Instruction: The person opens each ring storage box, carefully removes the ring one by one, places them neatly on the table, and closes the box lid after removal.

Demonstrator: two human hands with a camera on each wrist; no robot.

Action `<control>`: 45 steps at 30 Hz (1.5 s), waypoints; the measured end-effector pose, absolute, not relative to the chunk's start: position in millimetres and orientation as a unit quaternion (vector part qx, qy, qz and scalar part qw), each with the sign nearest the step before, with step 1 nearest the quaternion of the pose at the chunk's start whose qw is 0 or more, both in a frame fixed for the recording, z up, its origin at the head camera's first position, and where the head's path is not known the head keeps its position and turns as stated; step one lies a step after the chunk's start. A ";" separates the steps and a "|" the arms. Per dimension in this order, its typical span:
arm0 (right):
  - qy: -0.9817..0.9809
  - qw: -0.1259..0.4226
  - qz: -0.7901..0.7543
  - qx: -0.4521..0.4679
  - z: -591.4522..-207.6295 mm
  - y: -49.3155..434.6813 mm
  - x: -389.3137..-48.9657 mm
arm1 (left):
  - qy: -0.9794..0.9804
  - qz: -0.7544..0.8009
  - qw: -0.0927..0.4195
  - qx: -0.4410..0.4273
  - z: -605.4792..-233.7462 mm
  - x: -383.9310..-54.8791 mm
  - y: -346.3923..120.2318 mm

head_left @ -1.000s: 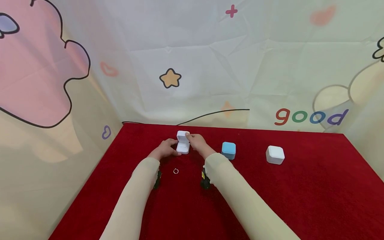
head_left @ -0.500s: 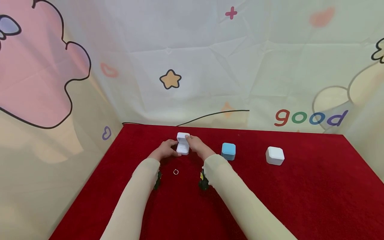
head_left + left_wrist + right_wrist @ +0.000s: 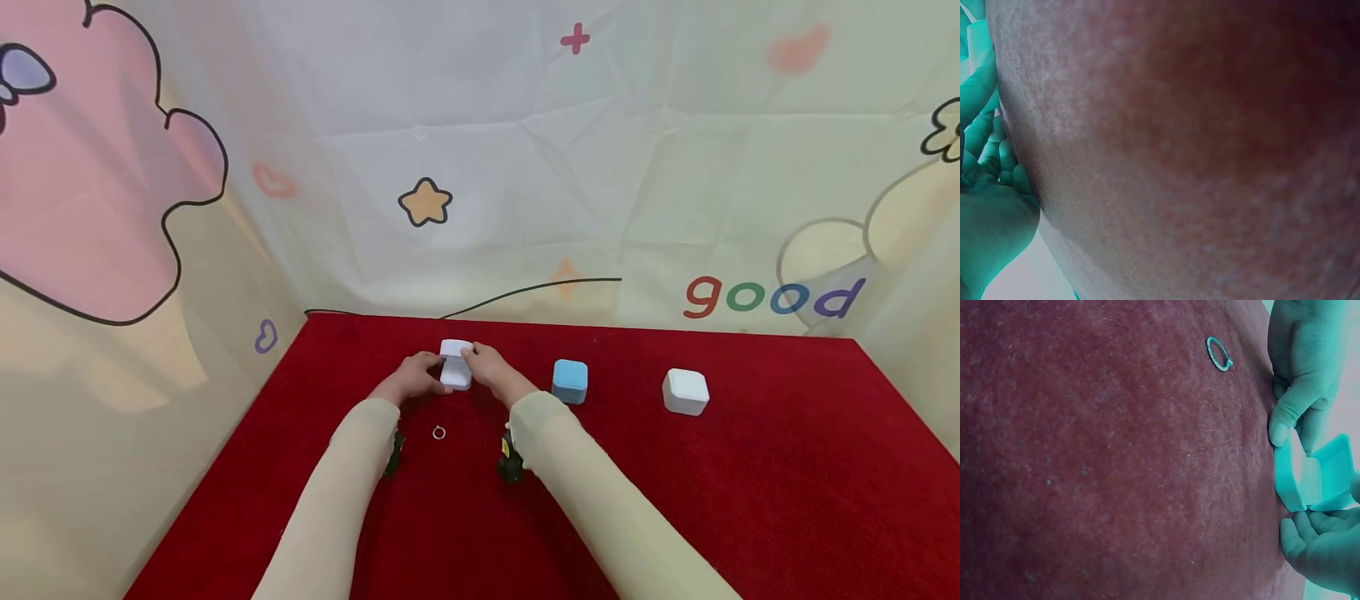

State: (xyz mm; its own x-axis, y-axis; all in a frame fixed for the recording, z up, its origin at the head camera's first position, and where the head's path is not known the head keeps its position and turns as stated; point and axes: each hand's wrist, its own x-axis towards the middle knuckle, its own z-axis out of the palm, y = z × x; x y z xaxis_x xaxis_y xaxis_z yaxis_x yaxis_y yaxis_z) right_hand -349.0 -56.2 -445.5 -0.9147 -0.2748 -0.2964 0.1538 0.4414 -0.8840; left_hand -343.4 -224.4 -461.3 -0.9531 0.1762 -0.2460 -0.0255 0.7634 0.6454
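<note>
A small white ring box (image 3: pixel 456 375) stands on the red cloth, its hinged lid (image 3: pixel 456 347) tilted partway forward over the base. My left hand (image 3: pixel 411 377) grips the base from the left, thumb (image 3: pixel 1280 433) at the front edge in the right wrist view. My right hand (image 3: pixel 492 370) holds the lid from the right, thumb at its front corner; its other fingers are partly hidden. A thin ring (image 3: pixel 1228 364) with a small stone lies on the cloth, nearer than the box. Hand parts (image 3: pixel 1000 215) show only along the left edge of the left wrist view.
To the right of the hands stand a blue box (image 3: pixel 570 381) and, farther right, another white box (image 3: pixel 686 392), both with lids down. Red cloth (image 3: pixel 787 467) covers the table. A printed curtain (image 3: pixel 510 208) hangs behind and at the sides.
The white box's lid has tipped forward and down under my right hand. My left hand stays at the base. The ring and the other boxes stay in place; the head view shifts slightly.
</note>
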 end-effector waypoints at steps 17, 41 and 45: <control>0.821 0.203 -0.532 -0.033 -446.6 -56.6 -347.4 | 0.928 0.340 0.142 0.049 -462.9 -344.8 -224.6; 0.814 0.178 -0.551 -0.052 -449.5 -53.2 -338.7 | 0.931 0.335 0.139 0.048 -466.0 -346.1 -223.4; 0.813 0.175 -0.553 -0.057 -450.7 -53.2 -339.2 | 0.930 0.338 0.140 0.041 -466.5 -346.7 -223.6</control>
State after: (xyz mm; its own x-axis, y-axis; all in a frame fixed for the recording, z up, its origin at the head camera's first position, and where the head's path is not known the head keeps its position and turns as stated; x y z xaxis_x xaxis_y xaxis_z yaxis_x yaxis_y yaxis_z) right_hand -339.2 -53.2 -450.7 -0.9322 -0.2859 -0.2221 0.1018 0.3818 -0.9186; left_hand -346.7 -223.6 -466.5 -0.9577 0.1705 -0.2320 -0.0182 0.7684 0.6397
